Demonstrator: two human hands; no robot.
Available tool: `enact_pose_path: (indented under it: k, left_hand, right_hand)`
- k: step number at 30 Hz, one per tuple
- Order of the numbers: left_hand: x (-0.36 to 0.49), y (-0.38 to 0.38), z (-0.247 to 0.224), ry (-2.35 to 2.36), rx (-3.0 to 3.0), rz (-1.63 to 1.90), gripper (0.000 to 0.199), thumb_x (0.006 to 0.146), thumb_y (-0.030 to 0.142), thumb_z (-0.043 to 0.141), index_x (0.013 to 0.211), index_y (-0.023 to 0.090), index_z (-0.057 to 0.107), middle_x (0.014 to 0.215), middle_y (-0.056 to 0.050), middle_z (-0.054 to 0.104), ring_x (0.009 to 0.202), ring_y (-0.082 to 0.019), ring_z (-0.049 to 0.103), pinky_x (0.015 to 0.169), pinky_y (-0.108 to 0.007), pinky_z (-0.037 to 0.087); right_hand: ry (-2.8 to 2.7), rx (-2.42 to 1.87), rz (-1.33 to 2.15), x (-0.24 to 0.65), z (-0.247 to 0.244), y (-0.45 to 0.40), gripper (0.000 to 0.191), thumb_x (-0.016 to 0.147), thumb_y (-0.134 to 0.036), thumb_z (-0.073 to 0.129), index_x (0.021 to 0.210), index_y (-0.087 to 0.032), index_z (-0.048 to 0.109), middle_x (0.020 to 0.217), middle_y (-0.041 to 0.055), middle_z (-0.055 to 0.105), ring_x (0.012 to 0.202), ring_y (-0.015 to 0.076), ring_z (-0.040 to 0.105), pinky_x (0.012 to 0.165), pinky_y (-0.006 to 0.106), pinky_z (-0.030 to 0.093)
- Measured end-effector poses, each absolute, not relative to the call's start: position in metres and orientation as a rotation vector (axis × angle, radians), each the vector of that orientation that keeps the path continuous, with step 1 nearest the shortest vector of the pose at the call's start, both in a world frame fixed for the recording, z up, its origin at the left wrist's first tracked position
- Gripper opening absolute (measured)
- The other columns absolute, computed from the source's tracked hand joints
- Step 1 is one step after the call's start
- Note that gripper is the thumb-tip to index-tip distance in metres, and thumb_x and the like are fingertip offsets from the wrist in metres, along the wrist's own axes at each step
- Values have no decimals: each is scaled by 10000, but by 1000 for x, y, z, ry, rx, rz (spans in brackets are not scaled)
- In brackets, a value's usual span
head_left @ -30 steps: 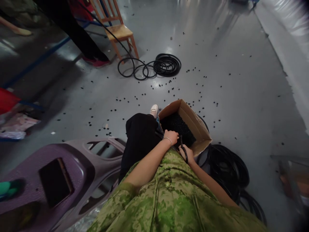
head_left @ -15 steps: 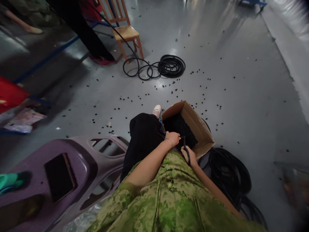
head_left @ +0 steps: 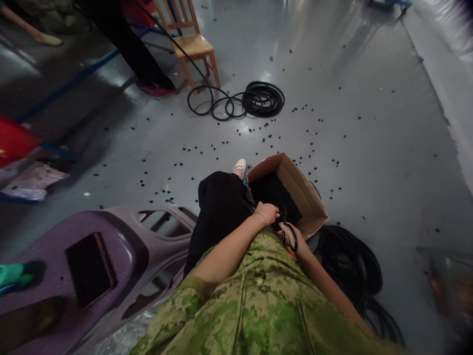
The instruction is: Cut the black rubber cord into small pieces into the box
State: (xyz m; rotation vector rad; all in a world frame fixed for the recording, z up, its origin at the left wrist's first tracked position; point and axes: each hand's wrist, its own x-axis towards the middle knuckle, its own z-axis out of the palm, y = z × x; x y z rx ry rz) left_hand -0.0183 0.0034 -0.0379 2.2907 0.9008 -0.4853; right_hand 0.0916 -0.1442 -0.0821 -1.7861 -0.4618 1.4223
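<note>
My left hand [head_left: 268, 213] is curled at the near rim of a cardboard box [head_left: 308, 199], closed on a thin black tube [head_left: 282, 217] that is mostly hidden. My right hand [head_left: 300, 245] sits just behind it, fingers through the black loop handles of a pair of scissors [head_left: 291, 236]. The scissor blades point at the tube between my hands and are largely hidden. The box stands tilted on the floor beside my black-trousered knee [head_left: 219, 207] and holds a heap of small black cut pieces [head_left: 275, 192].
Several black bits litter the grey floor [head_left: 369, 148]. One coil of black hose [head_left: 263, 98] lies ahead near a wooden chair [head_left: 192, 47], another coil [head_left: 351, 266] to my right. A purple moulded plastic shell [head_left: 92, 256] sits at left. Another person's legs [head_left: 133, 54] stand far left.
My right hand has shifted slightly right and the scissor handle loop shows more clearly. My left hand stays at the box rim. The view has drifted a little.
</note>
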Motion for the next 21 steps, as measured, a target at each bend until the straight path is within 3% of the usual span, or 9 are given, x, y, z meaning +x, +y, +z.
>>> enact_pose_path:
  k: [21]
  left_hand:
    - [-18,2,-46,872,2299,-462,245,952,314,503,1041,271,727,1063,-80,746,1015,-276,666,929,-432,342]
  right_hand:
    - [-488,-1782,1433,91,-65,-148,617,655,-712,703,984,-192,664,697,40,696,610,185,605,533,266,386]
